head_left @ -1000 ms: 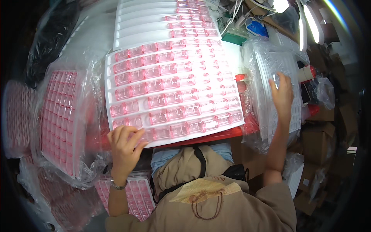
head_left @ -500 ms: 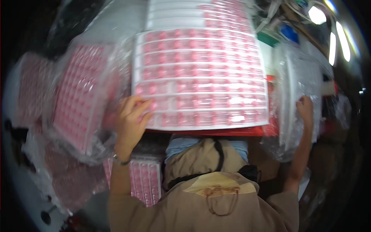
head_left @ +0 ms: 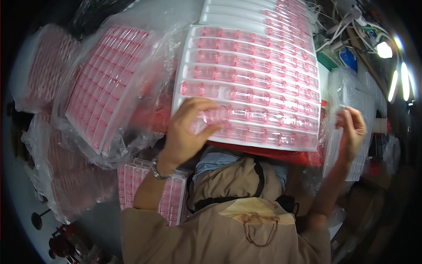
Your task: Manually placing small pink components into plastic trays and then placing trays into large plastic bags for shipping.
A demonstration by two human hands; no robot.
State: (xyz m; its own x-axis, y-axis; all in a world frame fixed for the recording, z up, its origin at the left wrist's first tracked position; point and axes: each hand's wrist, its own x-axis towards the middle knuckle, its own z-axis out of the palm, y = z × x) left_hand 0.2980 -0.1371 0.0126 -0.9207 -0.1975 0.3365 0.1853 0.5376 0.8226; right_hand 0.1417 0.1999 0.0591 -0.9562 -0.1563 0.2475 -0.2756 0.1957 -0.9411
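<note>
A white tray (head_left: 179,94) with rows of clear pink, short cylinder-shaped pieces lies in front of me, tilted slightly. At its near left corner, my left hand (head_left: 187,130) has thumb and fingers closed around a clear pink piece (head_left: 215,115) in the lower rows. Just above that spot, one slot in a row shows a gap between pieces. On the right, my right hand (head_left: 351,132) is raised with its fingertips pinched together, beside a plastic-wrapped stack of white trays (head_left: 340,147). What its fingers hold, if anything, is too small to make out.
Bagged trays of pink pieces (head_left: 105,83) stand to the left, with more bagged stacks (head_left: 50,70) beyond. Another stack of pink-filled trays (head_left: 176,198) sits low by my left elbow. Red material (head_left: 268,154) lies under the main tray. Cables (head_left: 340,33) tangle at the far right.
My left hand has moved rightward from the tray's left edge onto its lower rows. My right hand stays near the wrapped stack, its fingers now raised and pinched. The whole view has shifted.
</note>
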